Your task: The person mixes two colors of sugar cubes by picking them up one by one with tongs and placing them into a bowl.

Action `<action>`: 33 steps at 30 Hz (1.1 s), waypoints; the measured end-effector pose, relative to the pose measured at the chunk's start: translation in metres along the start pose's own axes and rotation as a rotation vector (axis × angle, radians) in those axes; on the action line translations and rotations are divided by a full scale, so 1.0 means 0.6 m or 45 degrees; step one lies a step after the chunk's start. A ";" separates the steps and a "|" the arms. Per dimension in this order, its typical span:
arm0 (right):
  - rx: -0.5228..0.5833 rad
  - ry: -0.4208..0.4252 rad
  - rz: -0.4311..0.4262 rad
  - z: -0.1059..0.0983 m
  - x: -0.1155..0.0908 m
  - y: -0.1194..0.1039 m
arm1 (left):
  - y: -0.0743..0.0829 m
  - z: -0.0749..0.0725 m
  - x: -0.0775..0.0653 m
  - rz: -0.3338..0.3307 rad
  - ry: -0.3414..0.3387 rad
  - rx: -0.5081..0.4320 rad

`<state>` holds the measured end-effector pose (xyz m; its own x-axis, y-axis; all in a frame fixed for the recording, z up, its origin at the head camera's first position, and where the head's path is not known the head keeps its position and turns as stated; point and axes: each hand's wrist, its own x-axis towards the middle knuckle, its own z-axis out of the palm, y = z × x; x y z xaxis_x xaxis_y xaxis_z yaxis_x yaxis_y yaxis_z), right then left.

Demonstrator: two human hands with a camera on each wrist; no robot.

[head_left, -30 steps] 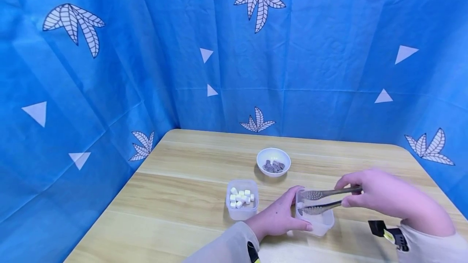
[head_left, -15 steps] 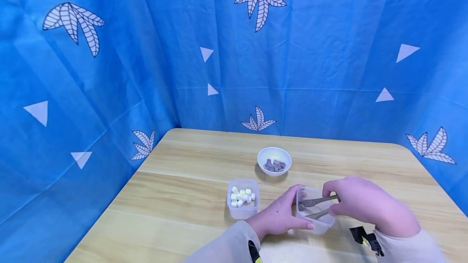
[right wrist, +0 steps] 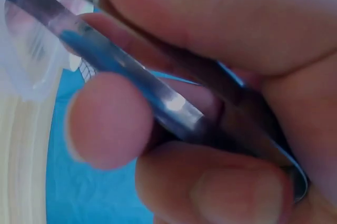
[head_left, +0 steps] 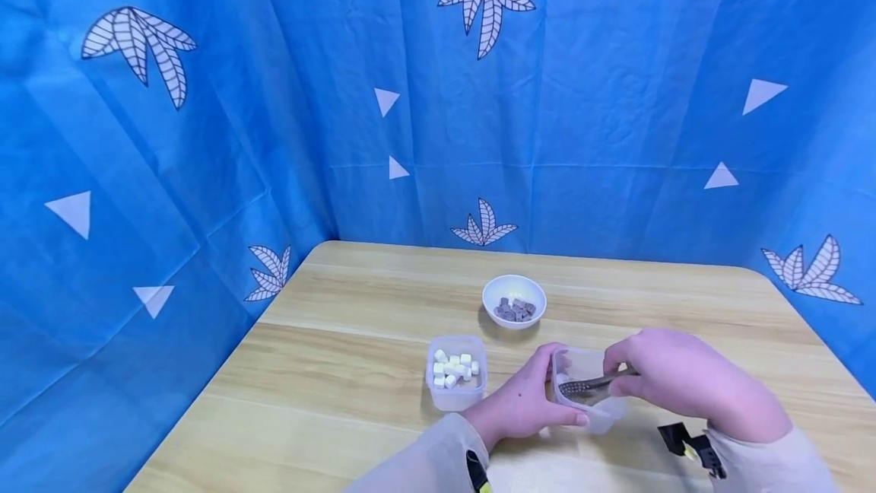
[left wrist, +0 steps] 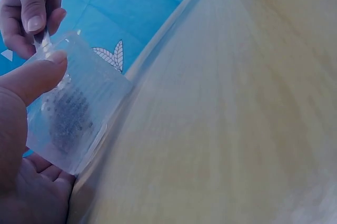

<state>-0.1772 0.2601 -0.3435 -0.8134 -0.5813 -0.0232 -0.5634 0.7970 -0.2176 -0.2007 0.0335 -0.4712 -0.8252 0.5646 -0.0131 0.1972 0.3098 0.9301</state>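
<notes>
My left hand (head_left: 520, 402) grips a translucent plastic container (head_left: 604, 423) from its left side, thumb along the near wall and fingers at the far wall. My right hand (head_left: 691, 371) pinches a pair of metal tongs (head_left: 602, 382), whose perforated tips are down inside that container, toward its left end. The two arms of the tongs lie close together in the head view. In the right wrist view, fingers wrap round both arms of the tongs (right wrist: 174, 103). Through the container wall (left wrist: 110, 89) in the left wrist view, the tongs' dark dotted end shows; I cannot tell whether it holds anything.
Left of my left hand stands a second translucent container (head_left: 455, 400) with several small white cubes (head_left: 452, 370). Behind them is a white bowl (head_left: 496, 291) holding several purplish-brown cubes (head_left: 513, 310). A blue patterned curtain (head_left: 602, 97) borders the wooden table (head_left: 328, 356).
My right hand has moved left and lowered the tongs into the container. The tongs' arms have closed toward each other. My left hand has stayed on the container.
</notes>
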 end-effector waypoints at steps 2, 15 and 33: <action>0.016 0.009 -0.003 -0.007 -0.004 0.006 | 0.002 0.000 0.000 0.015 0.000 -0.011; -0.004 0.088 0.025 -0.032 -0.019 0.031 | 0.003 -0.002 0.002 0.082 -0.015 -0.008; -0.114 0.634 0.136 0.019 0.042 0.037 | -0.003 0.001 0.001 0.077 -0.005 0.010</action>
<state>-0.2083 0.2614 -0.3602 -0.8253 -0.3644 0.4315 -0.4657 0.8713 -0.1549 -0.2014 0.0337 -0.4730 -0.8098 0.5852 0.0415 0.2505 0.2809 0.9265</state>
